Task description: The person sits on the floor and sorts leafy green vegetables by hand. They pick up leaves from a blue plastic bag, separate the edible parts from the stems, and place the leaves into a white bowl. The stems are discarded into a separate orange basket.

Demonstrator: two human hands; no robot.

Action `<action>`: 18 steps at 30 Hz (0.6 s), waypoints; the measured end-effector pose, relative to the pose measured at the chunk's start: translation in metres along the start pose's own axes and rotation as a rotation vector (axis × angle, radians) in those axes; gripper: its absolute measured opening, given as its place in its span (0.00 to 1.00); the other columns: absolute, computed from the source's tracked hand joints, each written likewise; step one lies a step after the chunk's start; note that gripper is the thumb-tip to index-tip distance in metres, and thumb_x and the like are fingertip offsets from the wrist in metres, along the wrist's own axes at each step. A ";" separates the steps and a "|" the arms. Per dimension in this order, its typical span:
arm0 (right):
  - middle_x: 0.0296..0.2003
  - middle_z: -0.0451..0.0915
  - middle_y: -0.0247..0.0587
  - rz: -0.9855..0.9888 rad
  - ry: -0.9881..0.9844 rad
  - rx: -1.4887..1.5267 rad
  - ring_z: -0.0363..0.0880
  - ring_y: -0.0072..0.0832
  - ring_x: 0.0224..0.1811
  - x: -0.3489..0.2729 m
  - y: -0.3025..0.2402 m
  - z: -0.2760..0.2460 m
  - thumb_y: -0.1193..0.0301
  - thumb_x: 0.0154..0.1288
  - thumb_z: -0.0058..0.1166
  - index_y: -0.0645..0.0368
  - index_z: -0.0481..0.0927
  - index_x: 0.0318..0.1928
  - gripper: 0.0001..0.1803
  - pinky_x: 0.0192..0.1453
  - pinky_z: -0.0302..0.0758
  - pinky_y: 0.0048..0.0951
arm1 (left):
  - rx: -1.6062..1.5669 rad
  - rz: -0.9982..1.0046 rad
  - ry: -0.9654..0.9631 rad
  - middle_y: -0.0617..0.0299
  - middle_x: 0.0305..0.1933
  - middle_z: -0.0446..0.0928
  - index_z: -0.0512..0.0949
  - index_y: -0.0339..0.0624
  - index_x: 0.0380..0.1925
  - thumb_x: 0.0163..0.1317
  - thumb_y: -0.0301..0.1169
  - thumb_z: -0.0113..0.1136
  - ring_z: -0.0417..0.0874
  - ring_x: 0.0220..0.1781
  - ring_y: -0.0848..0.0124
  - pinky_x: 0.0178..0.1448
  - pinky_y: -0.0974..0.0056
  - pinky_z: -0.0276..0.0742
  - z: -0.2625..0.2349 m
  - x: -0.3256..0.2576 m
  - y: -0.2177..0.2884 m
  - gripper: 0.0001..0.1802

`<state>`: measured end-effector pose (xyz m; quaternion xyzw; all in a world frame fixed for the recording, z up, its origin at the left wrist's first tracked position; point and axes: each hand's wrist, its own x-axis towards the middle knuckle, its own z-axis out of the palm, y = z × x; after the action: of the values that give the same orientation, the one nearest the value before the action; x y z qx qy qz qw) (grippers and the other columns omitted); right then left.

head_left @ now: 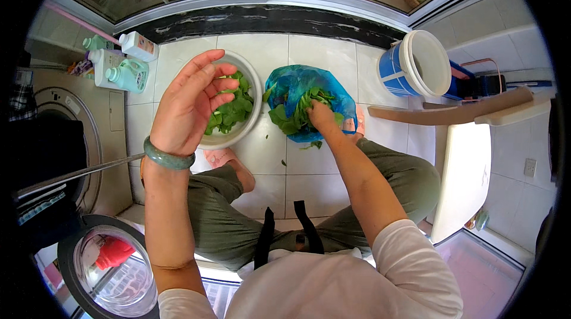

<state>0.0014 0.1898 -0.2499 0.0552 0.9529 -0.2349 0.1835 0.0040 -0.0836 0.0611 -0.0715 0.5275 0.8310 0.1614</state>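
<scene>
My left hand, with a green bangle at the wrist, is raised in front of a pale round basin. Its fingers are spread and slightly curled, with nothing in them. Green leaves lie in the basin, partly hidden behind that hand. To the right, a blue plastic bag stands open on the floor with leafy greens inside. My right hand reaches into the bag, its fingers closed among the leafy greens; the fingertips are hidden by leaves.
Scraps of leaf dot the tiled floor. Detergent bottles stand at the far left beside a washing machine, whose round door hangs open. A white and blue bucket is at the far right, near a curved brown-edged board.
</scene>
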 end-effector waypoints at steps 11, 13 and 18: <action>0.42 0.75 0.50 -0.029 0.069 -0.065 0.73 0.44 0.45 0.036 0.010 -0.060 0.64 0.56 0.46 0.59 0.72 0.43 0.16 0.46 0.71 0.40 | 0.017 0.028 -0.026 0.58 0.44 0.73 0.65 0.39 0.50 0.61 0.32 0.47 0.75 0.42 0.72 0.45 0.69 0.72 -0.006 0.005 -0.006 0.17; 0.41 0.75 0.51 0.049 -0.072 -0.222 0.73 0.44 0.46 0.037 0.022 -0.073 0.65 0.56 0.46 0.59 0.72 0.42 0.15 0.45 0.71 0.40 | 0.015 0.033 -0.016 0.58 0.42 0.73 0.66 0.39 0.49 0.61 0.32 0.47 0.75 0.42 0.72 0.44 0.69 0.72 -0.006 0.007 -0.007 0.16; 0.39 0.73 0.51 0.019 0.305 -0.225 0.73 0.46 0.42 -0.004 0.023 -0.052 0.69 0.54 0.46 0.59 0.73 0.39 0.12 0.44 0.71 0.40 | 0.045 0.046 -0.012 0.59 0.41 0.74 0.67 0.39 0.48 0.61 0.32 0.48 0.76 0.40 0.74 0.43 0.71 0.72 -0.007 0.004 -0.008 0.16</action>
<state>-0.0073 0.2342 -0.2150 0.0785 0.9894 -0.1138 0.0441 0.0026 -0.0857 0.0496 -0.0507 0.5465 0.8229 0.1468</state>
